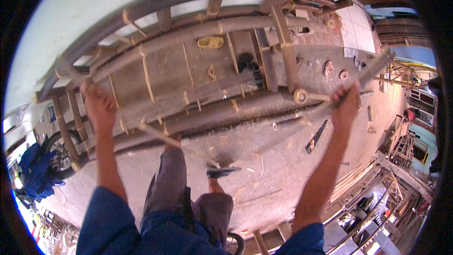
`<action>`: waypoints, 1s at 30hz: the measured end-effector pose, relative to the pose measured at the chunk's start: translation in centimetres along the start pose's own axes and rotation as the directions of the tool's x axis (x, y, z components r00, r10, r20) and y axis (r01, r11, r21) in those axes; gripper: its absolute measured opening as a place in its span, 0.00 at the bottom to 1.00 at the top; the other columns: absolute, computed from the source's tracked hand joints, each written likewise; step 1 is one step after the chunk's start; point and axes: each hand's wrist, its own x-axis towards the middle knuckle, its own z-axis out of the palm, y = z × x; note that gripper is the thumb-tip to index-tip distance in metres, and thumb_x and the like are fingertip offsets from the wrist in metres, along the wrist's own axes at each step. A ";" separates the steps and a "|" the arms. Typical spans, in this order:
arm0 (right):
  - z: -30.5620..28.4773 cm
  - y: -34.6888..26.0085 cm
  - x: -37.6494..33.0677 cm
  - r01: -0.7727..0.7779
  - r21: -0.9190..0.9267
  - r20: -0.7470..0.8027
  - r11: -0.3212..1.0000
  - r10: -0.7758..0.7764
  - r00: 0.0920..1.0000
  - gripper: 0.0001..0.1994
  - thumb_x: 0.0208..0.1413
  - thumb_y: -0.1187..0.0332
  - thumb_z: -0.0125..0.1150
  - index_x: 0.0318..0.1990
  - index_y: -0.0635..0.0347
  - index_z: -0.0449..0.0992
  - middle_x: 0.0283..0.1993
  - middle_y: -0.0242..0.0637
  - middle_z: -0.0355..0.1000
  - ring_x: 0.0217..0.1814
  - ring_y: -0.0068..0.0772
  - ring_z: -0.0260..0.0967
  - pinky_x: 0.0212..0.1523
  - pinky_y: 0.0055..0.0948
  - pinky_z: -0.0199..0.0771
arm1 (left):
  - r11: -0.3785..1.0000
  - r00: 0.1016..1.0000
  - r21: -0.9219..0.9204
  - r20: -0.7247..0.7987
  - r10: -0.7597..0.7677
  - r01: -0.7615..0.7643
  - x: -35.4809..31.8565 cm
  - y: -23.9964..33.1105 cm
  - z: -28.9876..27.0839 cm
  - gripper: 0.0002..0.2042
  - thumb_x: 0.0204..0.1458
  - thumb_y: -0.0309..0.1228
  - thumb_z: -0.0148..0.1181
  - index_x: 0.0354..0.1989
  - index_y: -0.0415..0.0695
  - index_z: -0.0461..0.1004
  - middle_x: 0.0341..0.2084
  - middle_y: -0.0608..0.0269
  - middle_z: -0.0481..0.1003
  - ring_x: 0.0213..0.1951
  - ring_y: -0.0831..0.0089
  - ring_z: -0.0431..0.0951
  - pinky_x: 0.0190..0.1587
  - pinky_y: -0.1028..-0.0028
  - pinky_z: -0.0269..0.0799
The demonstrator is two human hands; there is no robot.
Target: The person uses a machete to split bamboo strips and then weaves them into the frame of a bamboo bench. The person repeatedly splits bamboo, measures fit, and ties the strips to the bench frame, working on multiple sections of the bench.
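My left hand (100, 108) is closed and blurred at the left end of a large bamboo frame (198, 118). What its fingers hold I cannot make out. Further right, my right hand (347, 108) grips a long, narrow, flat piece (375, 68), smeared by motion. It slants from the upper right past my fist; whether it is a blade or a bamboo strip I cannot tell. Just left of that fist is the round cut end of a bamboo pole (300, 96). A thin pale stick (174, 140) slants below the frame's near rail, by my legs.
A dark knife-like piece (316, 137) lies on the floor under my right forearm. Beyond the slats is a yellow clog (210, 42). A motorcycle wheel (63, 151) and blue cloth (35, 172) are at left. Bamboo lengths (351, 184) and clutter fill the lower right.
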 end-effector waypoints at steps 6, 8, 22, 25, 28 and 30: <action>0.8 0.4 -1.5 0.011 -0.042 0.015 0.999 -0.010 1.000 0.22 0.70 0.50 0.44 0.35 0.59 0.73 0.26 0.34 0.73 0.27 0.29 0.72 0.33 0.30 0.74 | 1.000 0.987 0.027 0.161 -0.011 0.007 -2.8 -2.2 6.5 0.18 0.66 0.50 0.49 0.29 0.51 0.62 0.20 0.73 0.59 0.20 0.81 0.58 0.22 0.77 0.56; 4.1 0.4 -3.3 0.074 -0.088 0.275 0.993 -0.047 0.960 0.23 0.70 0.49 0.45 0.36 0.62 0.73 0.29 0.38 0.73 0.28 0.31 0.73 0.34 0.33 0.78 | 0.996 0.929 0.087 0.368 -0.027 -0.005 -4.3 -4.9 12.4 0.18 0.65 0.51 0.49 0.31 0.50 0.66 0.22 0.72 0.65 0.23 0.77 0.67 0.24 0.74 0.65; 9.0 -1.0 -10.7 0.137 -0.088 0.485 0.987 -0.077 0.871 0.16 0.64 0.56 0.60 0.48 0.61 0.79 0.38 0.30 0.79 0.39 0.23 0.70 0.43 0.28 0.72 | 0.894 0.539 0.070 0.818 0.202 -0.443 -17.9 -13.3 21.2 0.31 0.66 0.53 0.43 0.69 0.41 0.61 0.67 0.47 0.55 0.67 0.54 0.57 0.69 0.59 0.51; 9.1 -1.3 -11.5 0.150 -0.256 0.394 0.955 -0.039 0.918 0.13 0.65 0.61 0.59 0.44 0.63 0.77 0.34 0.33 0.78 0.37 0.21 0.73 0.40 0.25 0.73 | 0.908 0.518 0.167 0.853 0.062 -0.384 -19.0 -18.1 15.4 0.37 0.62 0.58 0.47 0.71 0.42 0.57 0.67 0.44 0.57 0.69 0.53 0.57 0.70 0.58 0.50; 8.8 -2.3 -12.7 0.121 -0.229 0.334 0.966 -0.039 0.942 0.16 0.65 0.58 0.58 0.39 0.64 0.78 0.32 0.34 0.79 0.32 0.23 0.73 0.36 0.25 0.73 | 0.776 0.440 0.556 0.801 -0.406 -0.297 -23.0 -21.4 9.1 0.39 0.56 0.61 0.55 0.64 0.39 0.65 0.60 0.43 0.69 0.63 0.52 0.68 0.65 0.58 0.60; 7.6 -3.5 -13.6 0.134 -0.277 0.304 0.951 -0.046 0.952 0.18 0.66 0.56 0.57 0.36 0.64 0.79 0.32 0.34 0.79 0.33 0.24 0.73 0.38 0.27 0.72 | 0.743 0.365 0.649 0.740 -0.565 -0.164 -25.3 -23.0 7.8 0.36 0.55 0.59 0.58 0.61 0.41 0.69 0.53 0.45 0.75 0.56 0.52 0.74 0.60 0.59 0.67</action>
